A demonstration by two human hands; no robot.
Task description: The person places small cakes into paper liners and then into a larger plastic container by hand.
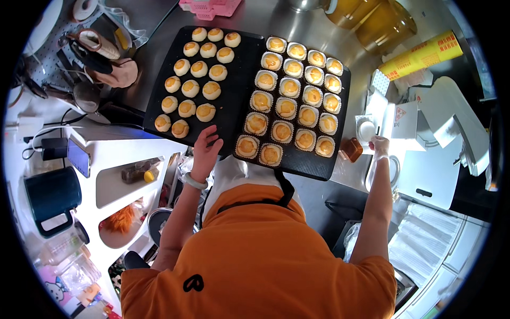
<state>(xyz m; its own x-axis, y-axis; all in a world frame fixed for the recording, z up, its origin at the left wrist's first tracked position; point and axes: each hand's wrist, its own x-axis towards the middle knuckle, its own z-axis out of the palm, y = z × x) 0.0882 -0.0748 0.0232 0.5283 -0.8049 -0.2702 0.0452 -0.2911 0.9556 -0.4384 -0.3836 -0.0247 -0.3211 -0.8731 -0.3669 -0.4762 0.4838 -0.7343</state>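
Note:
My left hand (207,148) hovers by the lower edge of the left black baking tray (231,91), fingers apart and holding nothing. Round glazed pastries (190,88) stand in rows on that tray without cups. On the right black baking tray (310,161), similar pastries (287,108) sit in white fluted paper cups. My right hand (379,146) reaches far right, its fingers closed at a stack of white paper cups (365,130); whether it grips one cannot be told. A brown translucent container (352,150) lies just left of that hand.
A yellow printed roll box (422,55) and large bottles of yellow liquid (372,24) stand at the upper right. Utensils and an oven mitt (97,44) are at the upper left. A phone (79,157) and a dark teal mug (52,201) are on the left. A pink object (210,7) sits behind the trays.

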